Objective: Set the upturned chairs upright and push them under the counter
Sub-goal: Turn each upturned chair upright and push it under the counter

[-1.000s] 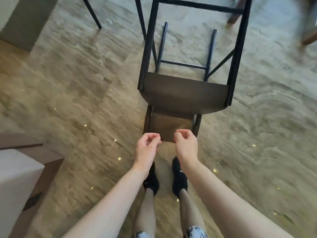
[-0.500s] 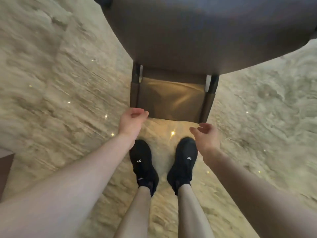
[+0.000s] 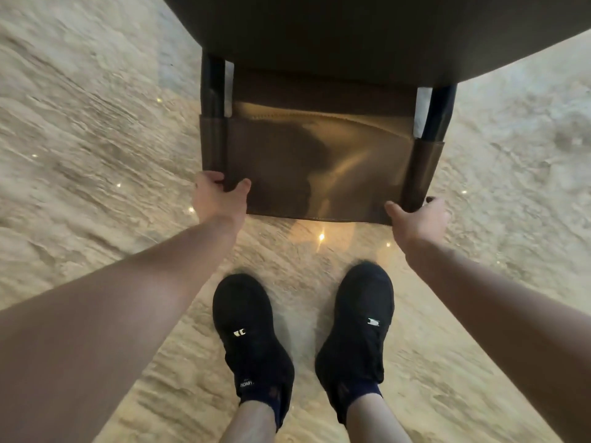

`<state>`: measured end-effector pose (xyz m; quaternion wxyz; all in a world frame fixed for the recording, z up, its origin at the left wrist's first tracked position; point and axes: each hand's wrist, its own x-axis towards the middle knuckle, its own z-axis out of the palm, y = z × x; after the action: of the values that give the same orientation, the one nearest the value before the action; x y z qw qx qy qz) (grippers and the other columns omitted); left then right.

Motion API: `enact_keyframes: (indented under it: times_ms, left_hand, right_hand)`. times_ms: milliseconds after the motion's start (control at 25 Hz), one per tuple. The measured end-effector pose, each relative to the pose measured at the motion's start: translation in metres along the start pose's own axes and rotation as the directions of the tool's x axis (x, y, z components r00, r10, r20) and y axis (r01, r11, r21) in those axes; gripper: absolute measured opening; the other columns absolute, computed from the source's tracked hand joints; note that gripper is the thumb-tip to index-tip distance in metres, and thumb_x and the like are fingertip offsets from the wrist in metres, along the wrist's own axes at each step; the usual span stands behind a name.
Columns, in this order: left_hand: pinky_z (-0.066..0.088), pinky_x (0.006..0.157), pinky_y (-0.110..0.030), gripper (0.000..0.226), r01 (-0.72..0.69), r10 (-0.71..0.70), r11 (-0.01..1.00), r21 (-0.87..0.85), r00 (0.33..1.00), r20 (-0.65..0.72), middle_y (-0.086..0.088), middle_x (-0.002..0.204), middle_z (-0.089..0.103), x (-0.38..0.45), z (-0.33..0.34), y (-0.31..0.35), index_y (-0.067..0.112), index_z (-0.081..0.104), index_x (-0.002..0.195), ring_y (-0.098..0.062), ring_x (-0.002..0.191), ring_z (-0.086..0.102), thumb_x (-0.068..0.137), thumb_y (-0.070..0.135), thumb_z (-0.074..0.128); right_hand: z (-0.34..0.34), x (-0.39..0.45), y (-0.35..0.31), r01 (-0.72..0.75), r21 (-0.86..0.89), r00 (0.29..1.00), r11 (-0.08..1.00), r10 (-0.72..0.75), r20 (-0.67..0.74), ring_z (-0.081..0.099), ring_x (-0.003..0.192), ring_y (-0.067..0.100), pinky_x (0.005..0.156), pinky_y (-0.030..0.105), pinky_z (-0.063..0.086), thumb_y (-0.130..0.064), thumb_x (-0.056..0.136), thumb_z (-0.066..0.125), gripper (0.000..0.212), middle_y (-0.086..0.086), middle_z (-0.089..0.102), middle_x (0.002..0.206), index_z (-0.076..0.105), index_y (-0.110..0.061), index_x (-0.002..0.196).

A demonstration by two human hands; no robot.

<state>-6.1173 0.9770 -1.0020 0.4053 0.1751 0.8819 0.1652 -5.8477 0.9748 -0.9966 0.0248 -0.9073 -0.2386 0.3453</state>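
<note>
The chair (image 3: 367,36) fills the top of the view, its dark seat overhead and its brown backrest (image 3: 319,167) hanging below the seat on 2 black posts (image 3: 211,87), above the pale stone floor (image 3: 80,129). The left hand (image 3: 219,199) grips the backrest's lower left corner, thumb across the front face and fingers (image 3: 209,178) curled round the side edge. The right hand (image 3: 419,219) holds the lower right corner, thumb lying along the bottom edge and the other fingers wrapped behind the corner, mostly hidden. Below the backrest, 2 black shoes (image 3: 252,340) stand on the floor, side by side, toes pointing toward the chair. Small bright light spots reflect on the floor just under the backrest's bottom edge.
</note>
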Motion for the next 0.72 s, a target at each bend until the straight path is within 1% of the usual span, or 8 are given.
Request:
enact_keyframes:
  times_ms: [160, 280, 360, 440, 520, 600, 640, 720]
  left_hand:
    - [0.05, 0.097, -0.04, 0.061, -0.033, 0.044, 0.998, 0.049, 0.972, -0.229, -0.007, 0.132, 0.046, 0.012, 0.021, -0.011, 0.019, 0.042, 0.123, -0.027, 0.118, 0.049, 0.078, 0.038, 0.079]
    - [0.044, 0.1, -0.044, 0.064, 0.091, -0.019, 0.971, 0.22, 0.951, -0.31, -0.008, 0.134, 0.041, 0.027, 0.022, -0.012, 0.02, 0.046, 0.126, -0.027, 0.12, 0.041, 0.078, 0.053, 0.073]
    - [0.043, 0.101, -0.045, 0.059, 0.123, -0.045, 0.949, 0.291, 0.964, -0.261, -0.007, 0.133, 0.04, 0.041, 0.018, -0.013, 0.017, 0.055, 0.121, -0.028, 0.12, 0.04, 0.08, 0.057, 0.069]
    - [0.046, 0.098, -0.045, 0.057, 0.086, -0.031, 0.946, 0.313, 0.984, -0.177, -0.009, 0.13, 0.045, 0.051, 0.009, -0.012, 0.013, 0.061, 0.116, -0.028, 0.119, 0.045, 0.08, 0.056, 0.07]
    - [0.055, 0.076, -0.038, 0.051, 0.044, -0.019, 0.958, 0.284, 0.996, -0.091, -0.008, 0.116, 0.057, 0.053, -0.001, -0.008, 0.011, 0.062, 0.108, -0.026, 0.102, 0.056, 0.08, 0.053, 0.072]
    - [0.042, 0.051, -0.025, 0.043, 0.028, -0.022, 0.974, 0.224, 0.999, -0.029, -0.003, 0.093, 0.06, 0.045, -0.012, -0.001, 0.013, 0.061, 0.102, -0.019, 0.078, 0.055, 0.081, 0.048, 0.074]
    - [0.038, 0.048, -0.023, 0.041, 0.018, -0.016, 0.974, 0.226, 1.0, -0.014, -0.002, 0.088, 0.058, 0.038, -0.019, 0.004, 0.013, 0.061, 0.101, -0.018, 0.074, 0.053, 0.081, 0.047, 0.074]
    - [0.041, 0.053, -0.027, 0.043, -0.004, 0.002, 0.969, 0.245, 1.0, 0.008, -0.003, 0.089, 0.059, 0.016, -0.04, 0.019, 0.011, 0.063, 0.102, -0.021, 0.076, 0.054, 0.082, 0.047, 0.074]
  right_hand:
    - [0.016, 0.029, 0.016, -0.018, -0.019, 1.0, 1.0, 0.018, 0.001, 0.055, 0.114, 0.036, 0.097, 0.05, 0.047, -0.044, 0.087, 0.067, 0.06, 0.016, 0.054, 0.126, 0.045, -0.006, 0.127]
    - [0.017, 0.041, 0.023, 0.025, -0.054, 1.0, 0.998, -0.025, -0.003, 0.057, 0.108, 0.035, 0.093, 0.047, 0.048, -0.04, 0.092, 0.061, 0.047, 0.017, 0.056, 0.121, 0.048, -0.005, 0.121]
    - [0.013, 0.046, 0.024, 0.092, -0.126, 0.995, 0.988, -0.088, 0.042, 0.057, 0.103, 0.033, 0.081, 0.039, 0.047, -0.037, 0.095, 0.058, 0.042, 0.017, 0.056, 0.117, 0.048, -0.005, 0.12]
    - [0.009, 0.048, 0.021, 0.113, -0.19, 0.991, 0.975, -0.098, 0.086, 0.056, 0.097, 0.032, 0.074, 0.035, 0.042, -0.036, 0.095, 0.058, 0.04, 0.017, 0.058, 0.113, 0.049, -0.005, 0.119]
    - [0.001, 0.047, 0.015, 0.116, -0.235, 0.99, 0.965, -0.093, 0.107, 0.056, 0.093, 0.032, 0.071, 0.033, 0.041, -0.035, 0.095, 0.06, 0.04, 0.018, 0.06, 0.11, 0.05, -0.005, 0.118]
    - [-0.009, 0.041, 0.01, 0.111, -0.259, 0.988, 0.959, -0.079, 0.131, 0.06, 0.089, 0.032, 0.069, 0.034, 0.046, -0.036, 0.095, 0.059, 0.039, 0.017, 0.063, 0.106, 0.052, -0.004, 0.116]
    - [-0.018, 0.035, 0.007, 0.115, -0.269, 0.986, 0.956, -0.077, 0.147, 0.063, 0.088, 0.032, 0.07, 0.035, 0.05, -0.037, 0.095, 0.059, 0.039, 0.017, 0.065, 0.104, 0.054, -0.004, 0.114]
    - [-0.044, 0.014, -0.004, 0.125, -0.259, 0.98, 0.958, -0.078, 0.184, 0.067, 0.085, 0.035, 0.074, 0.042, 0.057, -0.036, 0.094, 0.06, 0.036, 0.019, 0.067, 0.099, 0.058, -0.003, 0.109]
